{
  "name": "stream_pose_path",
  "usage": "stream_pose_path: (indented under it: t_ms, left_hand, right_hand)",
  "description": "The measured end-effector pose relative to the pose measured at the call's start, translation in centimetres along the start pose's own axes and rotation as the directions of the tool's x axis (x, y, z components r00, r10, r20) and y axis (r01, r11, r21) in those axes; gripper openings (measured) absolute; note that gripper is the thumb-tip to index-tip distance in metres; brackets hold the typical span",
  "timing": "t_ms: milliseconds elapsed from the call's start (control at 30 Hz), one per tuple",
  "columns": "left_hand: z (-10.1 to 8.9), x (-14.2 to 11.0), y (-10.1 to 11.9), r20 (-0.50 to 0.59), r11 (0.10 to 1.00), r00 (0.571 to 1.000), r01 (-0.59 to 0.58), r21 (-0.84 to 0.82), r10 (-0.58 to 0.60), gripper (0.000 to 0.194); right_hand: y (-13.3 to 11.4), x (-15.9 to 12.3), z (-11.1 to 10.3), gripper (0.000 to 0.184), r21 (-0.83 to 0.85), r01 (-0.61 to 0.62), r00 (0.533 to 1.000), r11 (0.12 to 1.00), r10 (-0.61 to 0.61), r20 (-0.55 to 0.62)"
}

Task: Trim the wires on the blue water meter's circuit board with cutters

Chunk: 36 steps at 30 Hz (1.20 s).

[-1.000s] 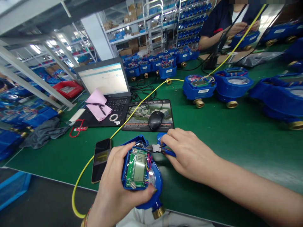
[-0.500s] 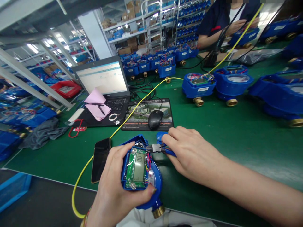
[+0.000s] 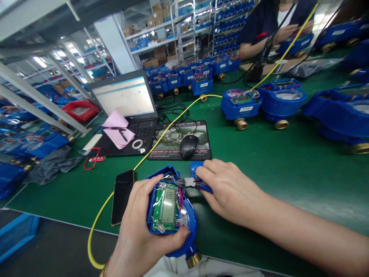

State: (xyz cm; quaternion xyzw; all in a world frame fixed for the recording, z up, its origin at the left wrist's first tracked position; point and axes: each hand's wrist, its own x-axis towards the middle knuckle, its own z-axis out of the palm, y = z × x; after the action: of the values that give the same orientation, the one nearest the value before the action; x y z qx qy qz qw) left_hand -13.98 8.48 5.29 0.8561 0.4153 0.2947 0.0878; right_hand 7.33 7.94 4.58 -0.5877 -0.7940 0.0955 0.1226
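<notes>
My left hand (image 3: 144,227) grips a blue water meter (image 3: 190,227) near the table's front edge, fingers over its far left side and thumb across the front. The meter's housing is uncovered, showing a green circuit board (image 3: 157,206) with an LCD and red, blue and yellow wires along its right. My right hand (image 3: 230,190) is closed around the blue handles of cutting pliers (image 3: 189,182). The pliers' jaws point left, at the upper right corner of the board; whether they bite on a wire I cannot tell. A blue part (image 3: 196,167) lies just behind the pliers, partly hidden by my fingers.
A phone (image 3: 123,196) lies left of the meter, a yellow cable (image 3: 173,122) running past it. Behind are a laptop (image 3: 123,96), a mouse (image 3: 188,146) on a mat and several blue meters (image 3: 240,107). At the back right, a person's hands (image 3: 285,34) handle another meter.
The view shifts very slightly. My right hand and the pliers have moved a little lower; the left hand keeps its hold on the meter.
</notes>
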Motion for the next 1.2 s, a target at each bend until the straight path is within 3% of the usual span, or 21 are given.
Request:
stream_pose_path:
  t_ms: [367,533,700,833,967,1200]
  left_hand:
    - [0.0,0.0,0.0,-0.003,1.0,1.0,0.01,0.011,-0.01,0.061]
    - [0.0,0.0,0.1,0.004,1.0,1.0,0.013,0.003,-0.013,0.06]
    - [0.0,-0.2,-0.1,-0.003,0.999,0.999,0.033,-0.02,-0.033,0.06]
    - [0.1,-0.2,-0.2,0.0,0.999,1.0,0.026,-0.031,-0.026,0.06]
    - [0.2,-0.1,-0.1,-0.015,0.999,1.0,0.027,-0.037,-0.028,0.061]
    - [0.1,0.1,0.1,-0.005,0.999,1.0,0.013,-0.038,-0.013,0.059]
  right_hand:
    - [0.2,0.2,0.8,0.012,0.06,-0.02,0.998,0.998,0.016,0.069]
    - [0.2,0.7,0.8,0.004,0.248,-0.023,0.997,0.968,0.006,0.072]
    - [0.7,0.9,0.0,0.014,0.457,-0.085,0.996,0.886,0.057,0.075]
    - [1.2,0.6,-0.2,0.002,0.326,-0.039,0.999,0.944,0.045,-0.01]
    - [0.8,0.0,-0.3,0.012,0.128,0.01,1.0,0.992,-0.013,0.021]
    - [0.0,-0.1,-0.8,0.012,-0.02,0.006,1.0,1.0,-0.007,-0.021]
